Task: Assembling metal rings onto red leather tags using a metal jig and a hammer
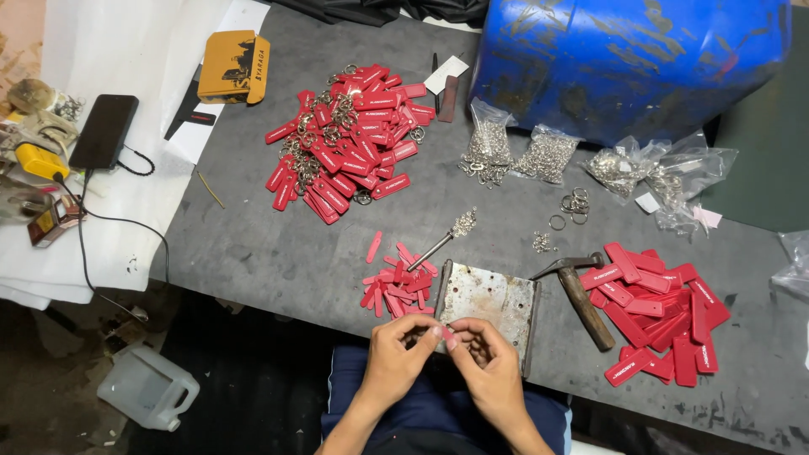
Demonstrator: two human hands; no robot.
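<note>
While both hands are meeting at the near edge of the table [253, 244], the left hand [403, 350] and the right hand [489, 358] are pinching a small pink-red piece [444, 334] between thumb and fingertips, each hand closed on one side of it. It is sitting just in front of the rusty metal plate [489, 302], which is lying flat on the table. What exactly is being joined to it is too small to tell.

A good grip here is looking like a matter of keeping the piece low and close to the plate, so that anything slipping is dropping onto the table and not into the lap. Fingertips are doing better than whole fingers on something this small.

Close supplies are lying within easy reach: the small pink strips [396, 286] just left of the plate, the hammer [581, 295] resting on its right, and the pile of larger red tags [657, 316] beyond that. Loose metal rings [575, 204] are lying farther back, and the finished heap of ringed tags [345, 139] is staying well apart from the unworked ones.
</note>
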